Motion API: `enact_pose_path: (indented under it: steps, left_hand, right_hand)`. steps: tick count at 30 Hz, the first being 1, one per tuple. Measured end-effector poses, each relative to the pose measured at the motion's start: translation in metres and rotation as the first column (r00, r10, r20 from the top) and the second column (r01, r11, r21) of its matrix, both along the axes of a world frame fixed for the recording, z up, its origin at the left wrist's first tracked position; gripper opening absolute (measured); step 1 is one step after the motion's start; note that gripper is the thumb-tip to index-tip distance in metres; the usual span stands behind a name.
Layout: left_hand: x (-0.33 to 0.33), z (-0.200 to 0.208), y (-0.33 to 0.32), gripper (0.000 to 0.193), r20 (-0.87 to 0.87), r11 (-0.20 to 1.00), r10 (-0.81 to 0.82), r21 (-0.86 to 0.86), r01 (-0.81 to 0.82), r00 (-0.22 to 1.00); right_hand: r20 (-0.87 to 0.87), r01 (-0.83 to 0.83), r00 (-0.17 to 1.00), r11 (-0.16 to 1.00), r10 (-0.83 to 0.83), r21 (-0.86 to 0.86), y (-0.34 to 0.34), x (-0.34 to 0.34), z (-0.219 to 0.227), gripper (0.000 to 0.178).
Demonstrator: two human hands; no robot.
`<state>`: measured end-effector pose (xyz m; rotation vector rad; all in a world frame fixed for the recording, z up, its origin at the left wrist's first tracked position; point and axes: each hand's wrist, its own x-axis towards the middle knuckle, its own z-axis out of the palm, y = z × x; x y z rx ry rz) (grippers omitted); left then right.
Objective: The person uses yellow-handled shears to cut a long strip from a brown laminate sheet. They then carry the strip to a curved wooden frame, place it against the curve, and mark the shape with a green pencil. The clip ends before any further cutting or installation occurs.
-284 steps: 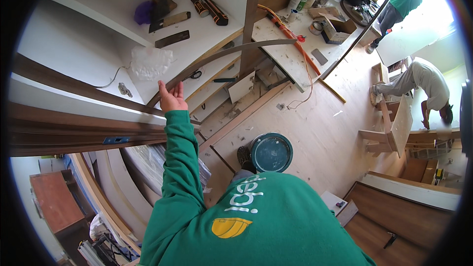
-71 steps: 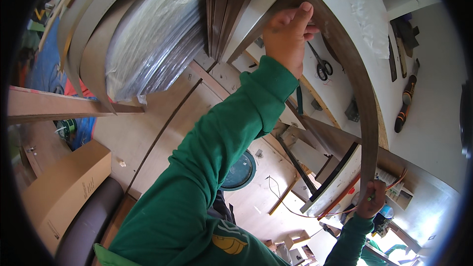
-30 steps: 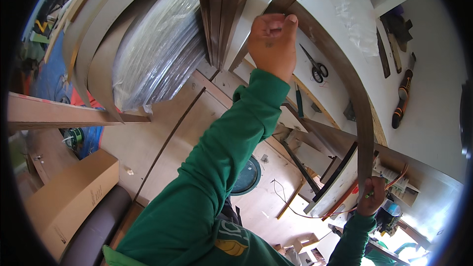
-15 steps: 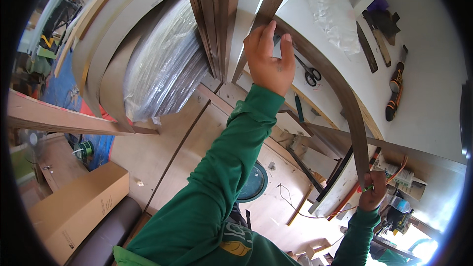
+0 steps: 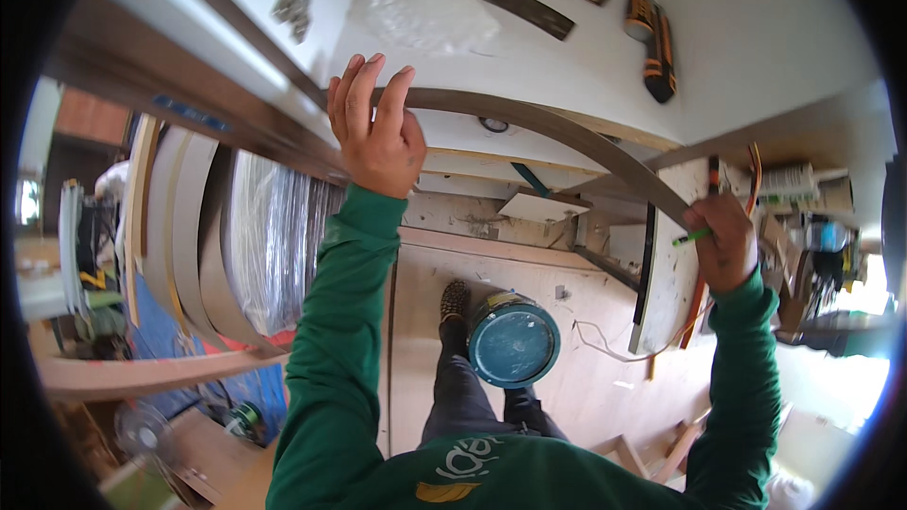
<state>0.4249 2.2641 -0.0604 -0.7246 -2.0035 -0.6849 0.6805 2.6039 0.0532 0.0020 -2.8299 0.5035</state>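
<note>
A long brown wood-grain edging strip (image 5: 539,121) bows in an arc along the front of a white panel (image 5: 416,66). My left hand (image 5: 378,137) rests at the strip's far left part, fingers stretched and apart, its palm against or just over the strip; the exact contact is hidden. At the strip's right end my right hand (image 5: 726,250) is closed around it. A thin green pen or pencil (image 5: 692,237) sticks out of the same fist. Small round scissor handles (image 5: 493,124) show behind the strip.
Two orange-and-black tools (image 5: 652,47), dark offcuts (image 5: 524,8) and crumpled clear plastic (image 5: 425,5) lie on the white surface. A teal-lidded bucket (image 5: 513,345) stands by my feet. Large wrapped rolls (image 5: 274,236) stand at left; a thin cable (image 5: 624,356) crosses the board floor.
The view has swung round, bringing the bucket and my foot into sight. My left hand still lies at the strip's left part, its fingers straighter. My right hand keeps the strip's end and the green pen.
</note>
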Motion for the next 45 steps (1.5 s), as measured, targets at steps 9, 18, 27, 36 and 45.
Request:
enact_pose_path:
  steps: [9,18,27,36,45]
  left_hand:
    - [-0.006,0.003,0.005,0.043,0.080,0.929,-0.263,-0.248,0.275,0.961]
    - [-0.008,-0.001,0.011,0.047,0.002,0.923,-0.232,-0.315,0.221,0.973]
    - [-0.011,-0.006,0.011,0.046,-0.008,0.924,-0.211,-0.328,0.197,0.977]
    - [-0.012,-0.006,0.011,0.047,-0.023,0.920,-0.194,-0.350,0.174,0.981]
    - [-0.013,-0.009,0.011,0.047,-0.030,0.917,-0.187,-0.364,0.164,0.982]
  right_hand:
    - [-0.077,0.001,0.997,1.000,-0.001,0.001,0.015,-0.010,-0.017,0.019]
    - [-0.096,0.007,0.995,1.000,-0.007,0.003,0.032,-0.018,-0.034,0.021]
    - [-0.259,0.214,0.952,0.961,-0.165,0.174,0.032,-0.020,-0.044,0.028]
    - [-0.081,0.231,0.925,0.717,-0.372,-0.657,-0.074,0.030,-0.070,0.011]
    - [-0.386,0.293,0.693,0.728,-0.608,-0.620,-0.019,-0.011,-0.129,0.018]
